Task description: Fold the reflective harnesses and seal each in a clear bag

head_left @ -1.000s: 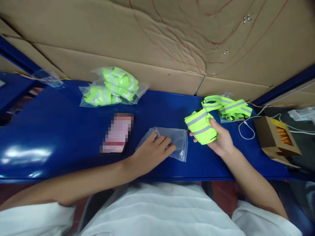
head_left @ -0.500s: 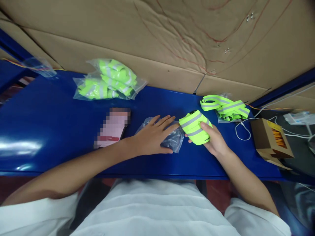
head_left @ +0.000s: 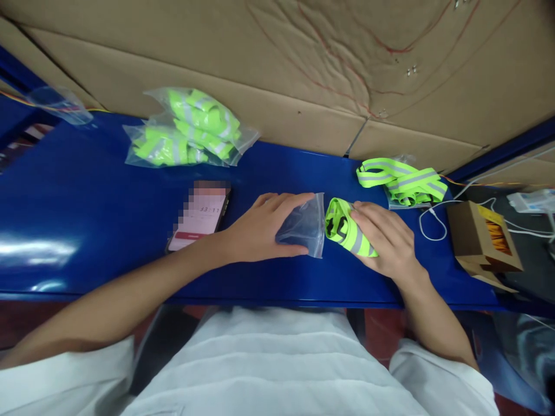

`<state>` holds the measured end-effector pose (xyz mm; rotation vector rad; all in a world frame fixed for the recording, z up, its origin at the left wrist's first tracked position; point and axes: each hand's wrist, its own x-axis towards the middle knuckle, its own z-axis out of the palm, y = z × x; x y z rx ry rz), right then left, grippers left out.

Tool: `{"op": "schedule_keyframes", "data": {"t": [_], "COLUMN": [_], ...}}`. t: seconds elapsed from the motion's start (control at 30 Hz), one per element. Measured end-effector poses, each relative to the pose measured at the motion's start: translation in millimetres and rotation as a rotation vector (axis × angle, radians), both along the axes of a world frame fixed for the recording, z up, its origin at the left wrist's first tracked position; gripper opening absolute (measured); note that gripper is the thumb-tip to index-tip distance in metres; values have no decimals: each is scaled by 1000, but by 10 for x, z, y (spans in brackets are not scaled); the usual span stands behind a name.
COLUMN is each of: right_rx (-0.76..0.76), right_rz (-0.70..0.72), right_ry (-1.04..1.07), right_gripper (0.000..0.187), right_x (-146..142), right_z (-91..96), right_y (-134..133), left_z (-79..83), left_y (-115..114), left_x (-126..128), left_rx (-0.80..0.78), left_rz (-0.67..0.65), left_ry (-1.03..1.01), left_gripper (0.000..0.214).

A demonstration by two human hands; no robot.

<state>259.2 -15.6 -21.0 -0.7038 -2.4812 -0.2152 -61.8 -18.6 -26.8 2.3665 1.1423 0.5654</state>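
My left hand (head_left: 260, 228) curves round a clear zip-lock bag (head_left: 301, 228), thumb on the near side and fingers on the far side. The bag's zip edge faces right. Gripped in my right hand (head_left: 388, 240) is a rolled neon-yellow reflective strap bundle (head_left: 346, 228) with grey stripes; black parts show at its left end. That end is just right of the bag's mouth, with a narrow gap between them. My right fingers lie along its top and hide part of it.
Bagged yellow reflective straps (head_left: 199, 130) lie at the back left, loose straps (head_left: 410, 182) at the back right. A phone (head_left: 199, 216) rests by my left wrist. On the right are a cardboard box (head_left: 472, 237) and a white cable (head_left: 427, 237). Cardboard panels (head_left: 195, 69) line the back.
My left hand has gone from spread flat over the bag to curved round it. My right hand has turned the strap bundle so its end points left at the bag.
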Motion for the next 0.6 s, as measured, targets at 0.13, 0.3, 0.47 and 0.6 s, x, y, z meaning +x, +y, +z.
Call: {"op": "schedule_keyframes", "data": {"t": [0.13, 0.3, 0.47, 0.6], "right_rx": [67, 100, 126, 198], "right_rz": [12, 56, 5, -8], "right_ry": [-77, -99, -243, -300], "right_gripper": [82, 64, 44, 45], "right_x": [0, -74, -140, -199], "right_z": [34, 78, 164, 179], "right_y": [-15, -44, -92, -120], "left_z": [-10, -16, -57, -87], "left_y": [63, 46, 60, 109], "left_x": [-66, -50, -18, -46], "left_rx": [-91, -95, -83, -57], "left_rz": [-15, -90, -96, -104], "left_ry": [-233, -208, -139, -203], "left_gripper": [97, 97, 83, 66]}}
